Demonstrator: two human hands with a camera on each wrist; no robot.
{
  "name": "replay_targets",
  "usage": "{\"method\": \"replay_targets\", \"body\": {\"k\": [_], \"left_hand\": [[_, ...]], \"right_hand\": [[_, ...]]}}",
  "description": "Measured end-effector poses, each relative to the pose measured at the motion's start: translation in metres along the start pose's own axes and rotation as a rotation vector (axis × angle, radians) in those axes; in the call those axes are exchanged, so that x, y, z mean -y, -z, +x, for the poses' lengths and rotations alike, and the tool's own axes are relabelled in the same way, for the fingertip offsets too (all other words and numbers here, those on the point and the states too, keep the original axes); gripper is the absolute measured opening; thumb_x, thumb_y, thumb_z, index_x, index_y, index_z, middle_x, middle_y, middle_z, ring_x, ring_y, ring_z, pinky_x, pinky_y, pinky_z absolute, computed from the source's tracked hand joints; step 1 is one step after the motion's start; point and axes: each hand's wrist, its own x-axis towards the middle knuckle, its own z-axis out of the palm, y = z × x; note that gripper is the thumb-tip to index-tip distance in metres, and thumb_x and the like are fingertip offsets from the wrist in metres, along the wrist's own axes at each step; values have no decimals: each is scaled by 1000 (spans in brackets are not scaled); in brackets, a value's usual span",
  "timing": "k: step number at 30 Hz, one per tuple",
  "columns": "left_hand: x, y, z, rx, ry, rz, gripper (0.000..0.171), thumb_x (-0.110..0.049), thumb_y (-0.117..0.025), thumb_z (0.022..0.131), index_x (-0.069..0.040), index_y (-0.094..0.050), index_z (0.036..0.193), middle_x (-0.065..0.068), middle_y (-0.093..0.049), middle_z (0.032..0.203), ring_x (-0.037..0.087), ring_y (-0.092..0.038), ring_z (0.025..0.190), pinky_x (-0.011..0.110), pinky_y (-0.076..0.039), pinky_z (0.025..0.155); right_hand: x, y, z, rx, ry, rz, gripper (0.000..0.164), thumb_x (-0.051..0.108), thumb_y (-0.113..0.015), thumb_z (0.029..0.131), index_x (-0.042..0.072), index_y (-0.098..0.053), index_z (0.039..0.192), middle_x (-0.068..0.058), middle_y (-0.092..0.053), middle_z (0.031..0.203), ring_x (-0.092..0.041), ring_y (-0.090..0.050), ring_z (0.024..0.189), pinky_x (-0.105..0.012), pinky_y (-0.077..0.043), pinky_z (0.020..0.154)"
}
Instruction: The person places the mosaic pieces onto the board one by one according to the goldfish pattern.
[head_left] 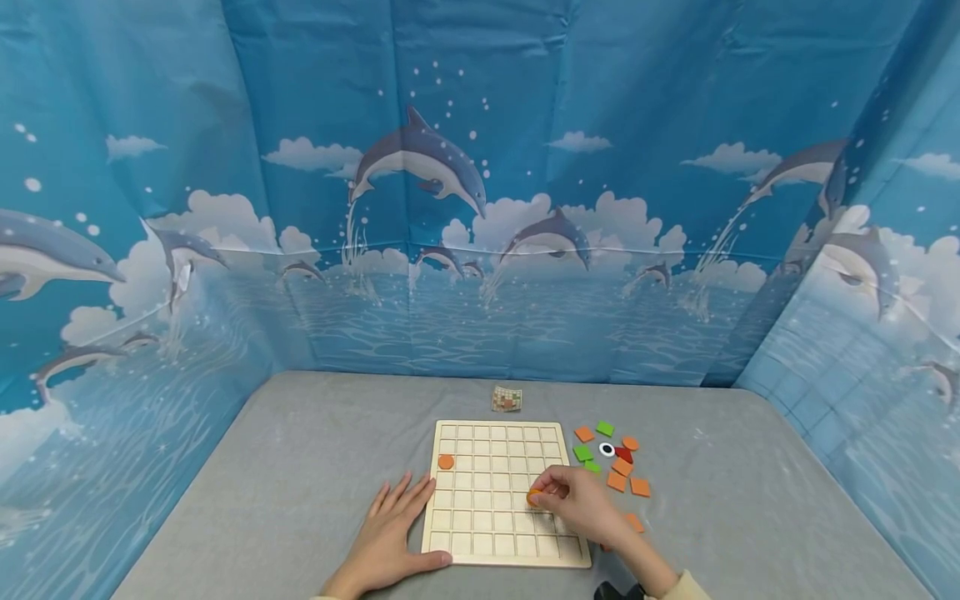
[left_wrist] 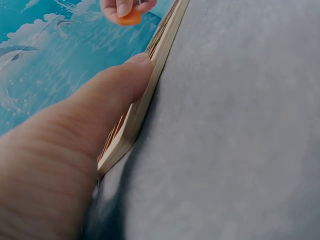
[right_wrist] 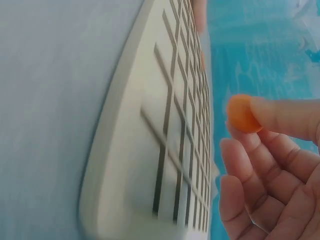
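Note:
A pale wooden grid board [head_left: 483, 500] lies on the grey cloth, with one orange disc [head_left: 446, 462] in a cell near its upper left. My left hand [head_left: 392, 533] is spread at the board's left side, fingertips at the edge and thumb along the near-left corner. In the left wrist view the thumb [left_wrist: 115, 82] presses on the rim. Between thumb and fingers my right hand [head_left: 577, 500] pinches a second orange disc [right_wrist: 243, 114], held over the right part of the board. The right wrist view shows its other fingers loosely bent below the disc.
Right of the board lie scattered orange squares [head_left: 640, 487], green pieces [head_left: 583, 453], a red piece [head_left: 624, 455], a white ring-like piece with a black centre [head_left: 607, 449] and another orange disc [head_left: 630, 443]. A small patterned card [head_left: 507, 399] sits beyond the board. A dolphin-print curtain [head_left: 480, 317] surrounds the table.

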Motion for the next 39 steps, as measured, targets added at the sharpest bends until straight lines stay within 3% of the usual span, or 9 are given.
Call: {"method": "replay_targets", "body": {"k": [9, 21, 39], "left_hand": [[0, -1, 1, 12, 22, 11, 102, -77, -57, 72, -15, -35, 149, 0, -32, 151, 30, -16, 141, 54, -3, 109], [-2, 0, 0, 24, 26, 19, 103, -78, -56, 72, -12, -35, 148, 2, -33, 151, 30, -16, 141, 53, -3, 109], [-1, 1, -2, -14, -15, 25, 100, -75, -58, 73, -11, -37, 148, 3, -35, 150, 32, -19, 140, 55, -6, 108]], "right_hand": [[13, -23, 17, 25, 94, 13, 6, 21, -73, 84, 17, -70, 82, 8, -59, 74, -9, -48, 56, -24, -40, 49], [31, -55, 37, 88, 77, 97, 6, 13, -73, 83, 13, -70, 78, 7, -61, 68, -8, -52, 57, -23, -45, 52], [43, -81, 52, 99, 104, 50, 6, 11, -75, 80, 13, -70, 77, 9, -58, 65, -5, -50, 55, -22, -42, 51]]}}
